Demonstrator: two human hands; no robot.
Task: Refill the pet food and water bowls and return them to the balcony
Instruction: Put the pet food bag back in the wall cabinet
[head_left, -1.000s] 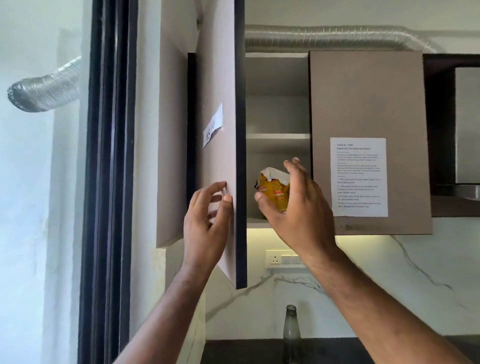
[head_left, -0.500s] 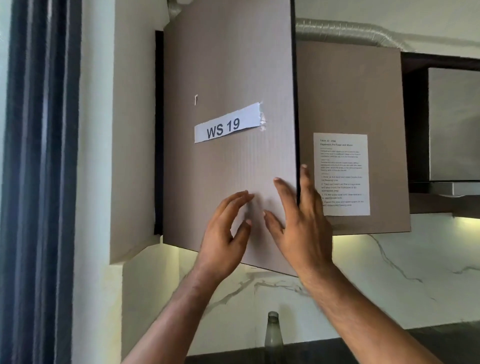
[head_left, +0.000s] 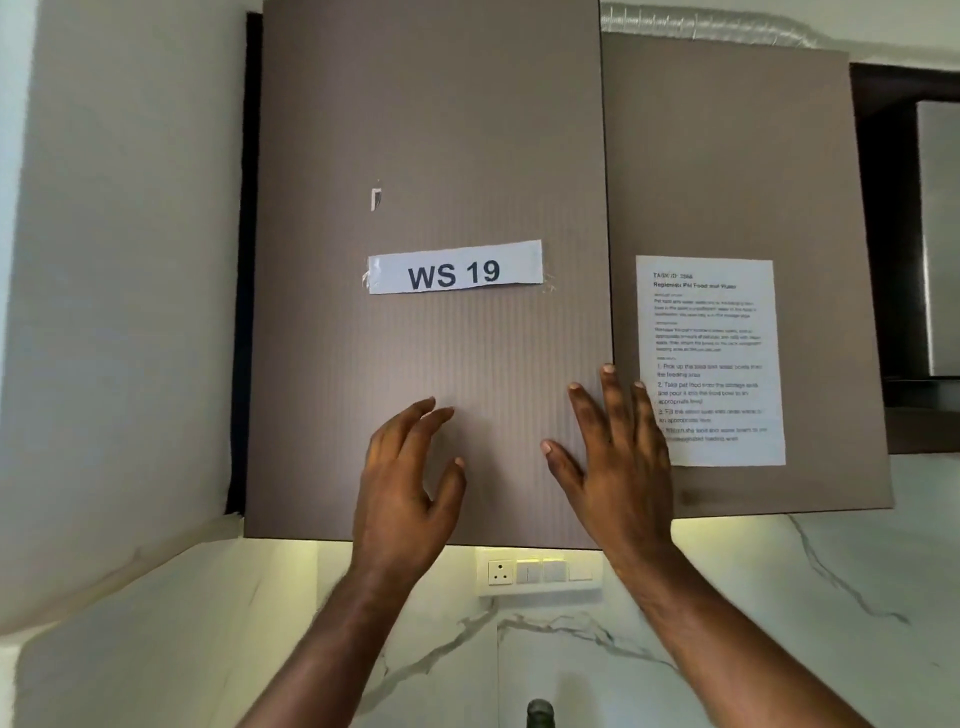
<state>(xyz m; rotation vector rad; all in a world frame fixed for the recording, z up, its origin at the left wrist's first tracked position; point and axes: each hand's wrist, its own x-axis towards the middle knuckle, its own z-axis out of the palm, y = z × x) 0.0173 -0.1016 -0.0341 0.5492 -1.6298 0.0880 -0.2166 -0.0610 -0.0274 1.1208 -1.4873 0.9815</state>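
I have both hands flat on the cabinet door at frame centre: left hand with fingers spread loose, right hand with fingers straight across the door's seam. No bowls or pet food are visible. Fingertips at that seam could get pinched.

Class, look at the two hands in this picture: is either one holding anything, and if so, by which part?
Nothing is held. The right hand lies open with straight fingers against the cabinet door near its right edge; the left hand is open too, fingers relaxed, gripping nothing.
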